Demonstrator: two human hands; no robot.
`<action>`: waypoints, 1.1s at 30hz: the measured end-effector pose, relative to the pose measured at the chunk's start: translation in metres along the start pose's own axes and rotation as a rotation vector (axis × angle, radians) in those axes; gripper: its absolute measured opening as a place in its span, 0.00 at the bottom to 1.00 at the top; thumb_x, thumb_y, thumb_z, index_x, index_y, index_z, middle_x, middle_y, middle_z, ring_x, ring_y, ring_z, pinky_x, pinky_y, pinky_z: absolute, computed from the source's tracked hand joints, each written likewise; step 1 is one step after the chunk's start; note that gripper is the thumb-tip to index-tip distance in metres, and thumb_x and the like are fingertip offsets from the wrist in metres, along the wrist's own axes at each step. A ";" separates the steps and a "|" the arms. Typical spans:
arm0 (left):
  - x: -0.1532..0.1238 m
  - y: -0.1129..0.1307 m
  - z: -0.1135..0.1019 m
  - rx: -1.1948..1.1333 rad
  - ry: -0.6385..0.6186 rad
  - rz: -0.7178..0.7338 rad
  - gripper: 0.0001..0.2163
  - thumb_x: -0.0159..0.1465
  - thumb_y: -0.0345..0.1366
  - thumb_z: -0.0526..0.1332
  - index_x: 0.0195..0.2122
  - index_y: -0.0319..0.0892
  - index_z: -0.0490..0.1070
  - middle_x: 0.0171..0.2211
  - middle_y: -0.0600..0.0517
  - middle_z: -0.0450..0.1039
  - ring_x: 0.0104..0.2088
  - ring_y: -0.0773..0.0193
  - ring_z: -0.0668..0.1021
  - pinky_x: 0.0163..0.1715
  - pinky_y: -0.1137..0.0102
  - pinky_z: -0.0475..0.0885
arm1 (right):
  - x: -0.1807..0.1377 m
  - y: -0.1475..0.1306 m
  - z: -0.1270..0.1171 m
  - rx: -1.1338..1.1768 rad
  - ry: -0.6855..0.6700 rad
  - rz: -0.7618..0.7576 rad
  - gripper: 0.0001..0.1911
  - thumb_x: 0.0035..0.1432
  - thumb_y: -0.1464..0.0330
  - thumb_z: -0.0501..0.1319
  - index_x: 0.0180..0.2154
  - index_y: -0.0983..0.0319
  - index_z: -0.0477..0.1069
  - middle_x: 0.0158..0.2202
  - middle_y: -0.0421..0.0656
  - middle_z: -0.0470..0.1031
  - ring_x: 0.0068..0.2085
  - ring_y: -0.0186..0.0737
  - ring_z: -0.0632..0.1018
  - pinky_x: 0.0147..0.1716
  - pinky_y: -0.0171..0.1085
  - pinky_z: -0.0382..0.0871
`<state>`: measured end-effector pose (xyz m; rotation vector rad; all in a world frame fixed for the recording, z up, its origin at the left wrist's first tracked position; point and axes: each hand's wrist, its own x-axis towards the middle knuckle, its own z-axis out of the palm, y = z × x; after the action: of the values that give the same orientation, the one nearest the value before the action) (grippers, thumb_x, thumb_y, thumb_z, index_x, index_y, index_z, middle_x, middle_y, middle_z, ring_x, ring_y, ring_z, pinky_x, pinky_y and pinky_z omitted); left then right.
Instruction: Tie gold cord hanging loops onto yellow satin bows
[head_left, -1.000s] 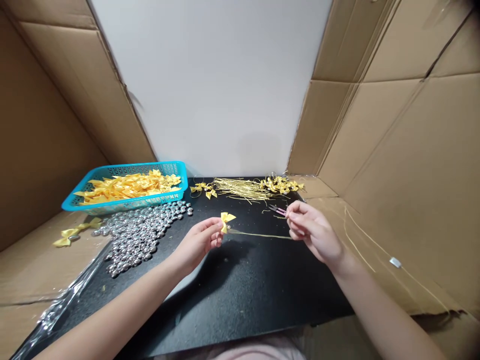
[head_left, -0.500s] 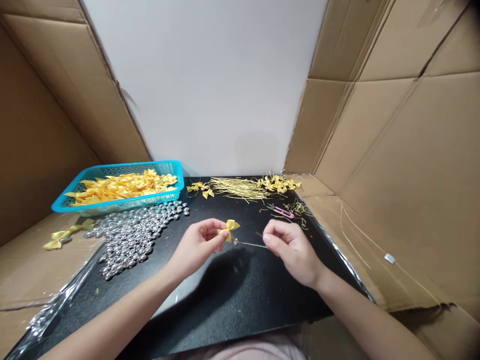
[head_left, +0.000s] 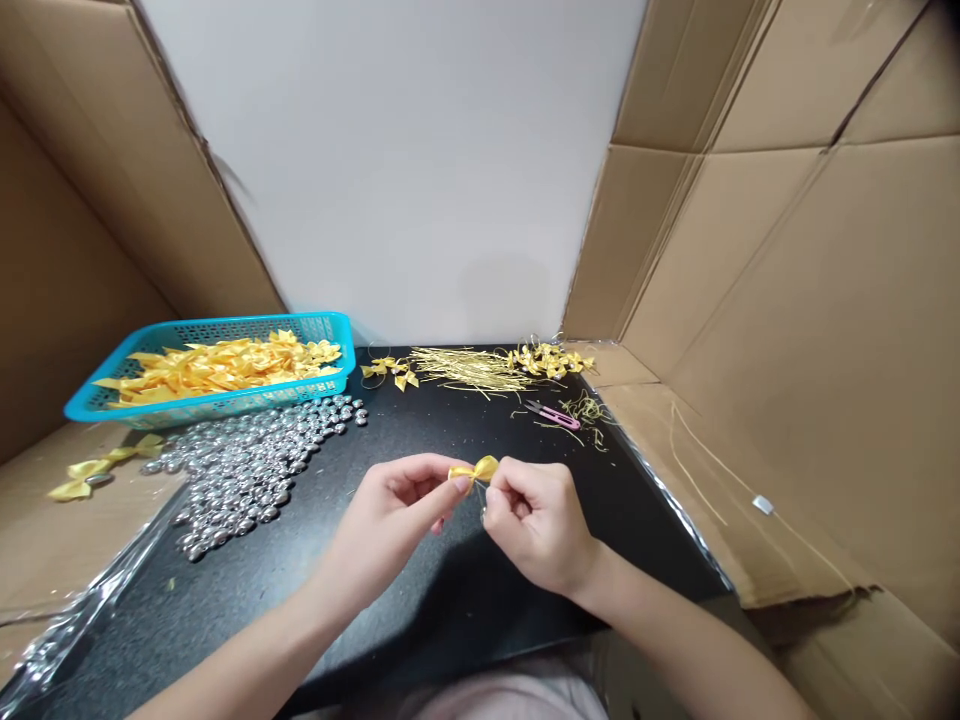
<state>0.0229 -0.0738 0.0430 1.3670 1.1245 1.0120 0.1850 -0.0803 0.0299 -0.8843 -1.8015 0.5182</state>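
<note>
A yellow ribbon bow (head_left: 474, 471) is pinched between the thumb and fingers of my left hand (head_left: 401, 515), held above the black table. Close against the bow's right side, my right hand (head_left: 541, 518) is closed, its fingertips pinching a thin gold cord that mostly hides behind them. A small silver bead (head_left: 484, 516) shows just under the right fingertips. Whether a tool sits inside the right fist I cannot tell.
A blue basket (head_left: 210, 405) of yellow bows stands at the left, with many silver beads (head_left: 247, 470) before it. Gold cords (head_left: 469, 368), beaded bows (head_left: 551, 358), pink thread snips (head_left: 559, 415) and cord scraps (head_left: 589, 408) lie farther back. Cardboard walls (head_left: 787, 300) flank the table (head_left: 405, 630).
My right hand has come left, up against the bow, and the cord stretched between the hands is now mostly hidden. The bow has turned sideways in my left hand. The view has shifted slightly.
</note>
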 end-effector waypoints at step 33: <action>-0.012 -0.003 0.012 0.020 0.186 0.154 0.06 0.52 0.36 0.67 0.23 0.42 0.71 0.17 0.57 0.69 0.17 0.72 0.66 0.16 0.76 0.60 | -0.001 0.002 0.002 -0.067 -0.097 -0.016 0.10 0.57 0.71 0.50 0.24 0.58 0.52 0.19 0.35 0.56 0.19 0.31 0.61 0.21 0.32 0.52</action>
<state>0.0322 -0.0875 0.0388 1.4148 1.1816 1.2633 0.1842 -0.0796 0.0271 -0.9037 -1.9222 0.5005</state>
